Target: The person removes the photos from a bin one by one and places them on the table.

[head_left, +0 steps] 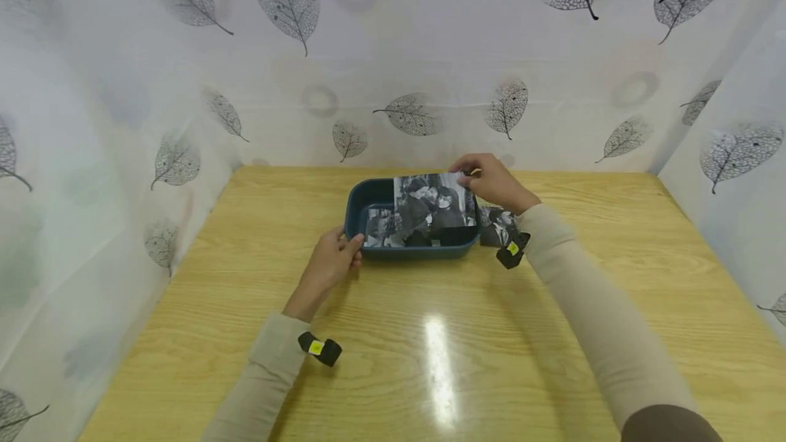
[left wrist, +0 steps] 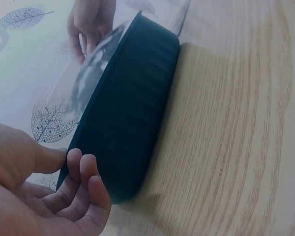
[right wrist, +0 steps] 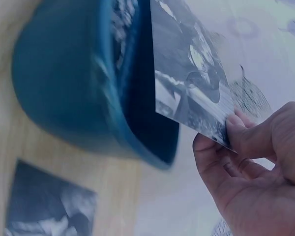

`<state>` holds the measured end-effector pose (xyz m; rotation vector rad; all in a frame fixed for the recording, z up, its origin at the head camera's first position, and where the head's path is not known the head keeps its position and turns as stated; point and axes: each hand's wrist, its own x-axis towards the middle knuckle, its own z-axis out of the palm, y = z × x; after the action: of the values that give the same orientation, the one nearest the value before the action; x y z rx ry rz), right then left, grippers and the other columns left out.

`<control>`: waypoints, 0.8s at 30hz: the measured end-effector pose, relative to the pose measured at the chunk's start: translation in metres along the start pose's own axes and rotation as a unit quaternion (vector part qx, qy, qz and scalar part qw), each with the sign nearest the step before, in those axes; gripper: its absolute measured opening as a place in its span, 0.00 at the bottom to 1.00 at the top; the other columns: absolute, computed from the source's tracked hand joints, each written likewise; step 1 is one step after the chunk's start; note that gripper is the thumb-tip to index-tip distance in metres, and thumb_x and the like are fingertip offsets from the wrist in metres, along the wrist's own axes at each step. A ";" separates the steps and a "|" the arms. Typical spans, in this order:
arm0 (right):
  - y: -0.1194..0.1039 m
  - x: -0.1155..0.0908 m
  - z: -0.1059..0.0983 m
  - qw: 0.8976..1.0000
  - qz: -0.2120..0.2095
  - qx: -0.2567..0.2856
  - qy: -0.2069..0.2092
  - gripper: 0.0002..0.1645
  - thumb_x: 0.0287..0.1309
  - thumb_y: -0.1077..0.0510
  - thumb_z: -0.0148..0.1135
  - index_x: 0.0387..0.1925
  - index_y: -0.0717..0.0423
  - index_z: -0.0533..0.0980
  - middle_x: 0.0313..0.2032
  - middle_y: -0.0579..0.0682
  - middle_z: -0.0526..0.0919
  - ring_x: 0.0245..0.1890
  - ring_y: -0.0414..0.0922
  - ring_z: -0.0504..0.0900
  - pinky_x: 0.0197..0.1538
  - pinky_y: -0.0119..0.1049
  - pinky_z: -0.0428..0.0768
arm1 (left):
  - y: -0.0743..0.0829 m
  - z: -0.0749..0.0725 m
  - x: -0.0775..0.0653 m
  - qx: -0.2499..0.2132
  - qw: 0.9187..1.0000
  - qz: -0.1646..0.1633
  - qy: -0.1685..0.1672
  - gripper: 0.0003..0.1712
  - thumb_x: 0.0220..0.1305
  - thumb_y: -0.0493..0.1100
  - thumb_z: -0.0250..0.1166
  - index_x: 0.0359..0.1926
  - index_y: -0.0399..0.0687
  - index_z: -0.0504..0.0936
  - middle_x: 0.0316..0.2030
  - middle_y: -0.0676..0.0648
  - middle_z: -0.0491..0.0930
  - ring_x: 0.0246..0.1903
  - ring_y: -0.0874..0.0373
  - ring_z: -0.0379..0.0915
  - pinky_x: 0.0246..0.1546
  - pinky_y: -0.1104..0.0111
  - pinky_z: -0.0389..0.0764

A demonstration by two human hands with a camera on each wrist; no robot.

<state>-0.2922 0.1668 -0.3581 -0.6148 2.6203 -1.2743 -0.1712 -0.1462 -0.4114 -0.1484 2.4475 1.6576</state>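
Both hands are at a dark teal container on a wooden table in the head view. The left hand pinches the container's rim at its near left corner, thumb uppermost. The right hand pinches a black-and-white photo by its far right corner, holding it over the right part of the container's opening. Printed on that photo are two people in dark clothing. More photos lie inside the container, partly covered by the held one, so their number cannot be told. Just beside the container's right end, a loose photo lies on the table, partly hidden by the wrist strap. Long beige sleeves cover both arms, and a pale, leaf-printed backdrop stands behind the table.

From the left wrist, the left thumb meets the rim while the fingers curl against the container's outer side. The held photo shows blurred above the far rim, near the right hand.

From the right wrist, the thumb and forefinger pinch the held photo's corner. The photo slants above the opening, and the loose photo lies flat on the table.
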 end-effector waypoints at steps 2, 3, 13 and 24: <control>0.002 -0.005 -0.011 1.000 0.007 0.008 0.007 0.17 0.74 0.68 0.51 0.59 0.67 0.76 0.56 0.64 0.75 0.52 0.58 0.78 0.47 0.45 0.79 | 0.000 0.001 0.000 0.001 1.000 0.002 0.000 0.38 0.79 0.44 0.54 0.77 0.28 0.49 0.34 0.38 0.81 0.33 0.51 0.81 0.39 0.63 0.84; 0.004 -0.007 -0.016 1.000 0.013 0.010 0.010 0.17 0.74 0.68 0.50 0.60 0.67 0.76 0.56 0.64 0.75 0.52 0.57 0.78 0.46 0.43 0.79 | 0.000 0.001 0.000 0.001 1.000 0.003 0.000 0.38 0.79 0.44 0.54 0.77 0.28 0.49 0.34 0.38 0.81 0.33 0.50 0.81 0.39 0.63 0.84; 0.021 -0.037 -0.066 0.999 0.041 0.005 0.022 0.18 0.76 0.67 0.47 0.61 0.68 0.74 0.61 0.64 0.73 0.57 0.55 0.73 0.46 0.34 0.77 | 0.003 0.003 -0.001 0.013 1.000 0.001 0.007 0.36 0.79 0.44 0.55 0.76 0.28 0.52 0.35 0.37 0.82 0.33 0.51 0.82 0.39 0.61 0.85; 0.053 -0.076 -0.114 0.994 0.102 -0.016 0.042 0.19 0.77 0.64 0.46 0.61 0.71 0.71 0.60 0.66 0.69 0.40 0.42 0.76 0.38 0.31 0.80 | 0.002 0.002 -0.001 0.004 1.000 0.000 0.005 0.36 0.80 0.44 0.54 0.77 0.29 0.51 0.36 0.36 0.81 0.35 0.49 0.81 0.40 0.61 0.85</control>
<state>-0.2758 0.3108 -0.3310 -0.2933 2.6917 -1.2242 -0.1702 -0.1435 -0.4101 -0.1548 2.4617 1.6502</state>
